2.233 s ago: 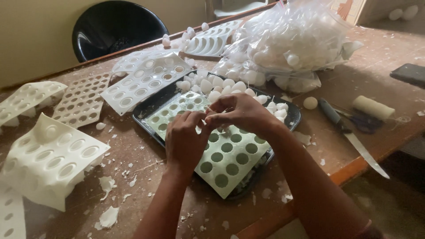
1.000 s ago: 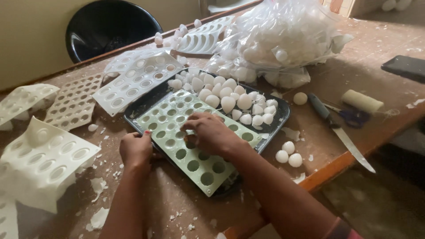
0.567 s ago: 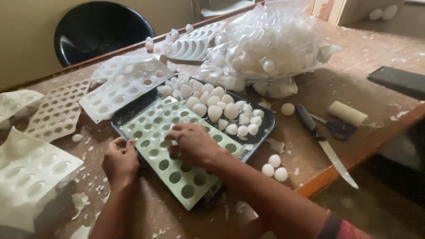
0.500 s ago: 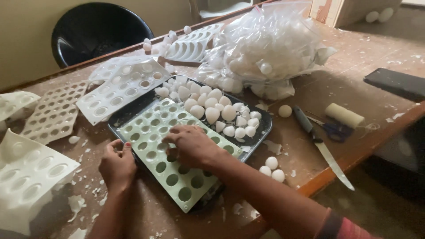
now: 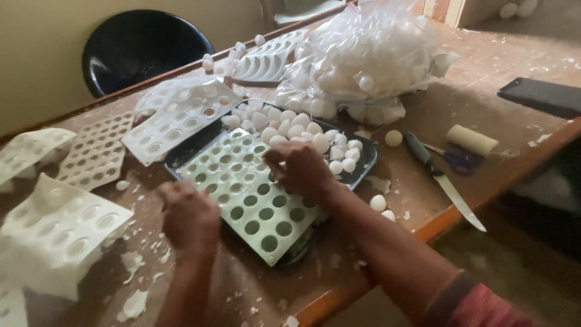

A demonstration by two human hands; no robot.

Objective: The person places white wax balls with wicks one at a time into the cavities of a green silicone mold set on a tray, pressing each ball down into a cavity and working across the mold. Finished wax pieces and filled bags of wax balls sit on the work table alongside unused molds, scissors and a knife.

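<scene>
A pale green mould plate (image 5: pixel 254 209) full of round holes lies tilted across a black tray (image 5: pixel 363 162). Several white balls (image 5: pixel 302 128) are heaped in the tray's far half. My right hand (image 5: pixel 301 171) rests on the middle of the green mould, fingers curled down onto its holes; whether it pinches a ball is hidden. My left hand (image 5: pixel 189 215) sits at the mould's near left edge, fingers curled, touching the table beside it. Two loose white balls (image 5: pixel 381 206) lie near the table's front edge.
White foam mould sheets (image 5: pixel 181 115) lie left and behind the tray, a thicker white block (image 5: pixel 57 233) at the near left. A clear bag of white balls (image 5: pixel 369 60) stands at the back. A knife (image 5: pixel 445 181), a cream cylinder (image 5: pixel 472 139), a dark phone (image 5: pixel 538 97), a black chair (image 5: pixel 142 48).
Both hands came down from working together above the mould. My right hand now rests on its middle, my left hand has dropped to its near left edge. The camera moved closer.
</scene>
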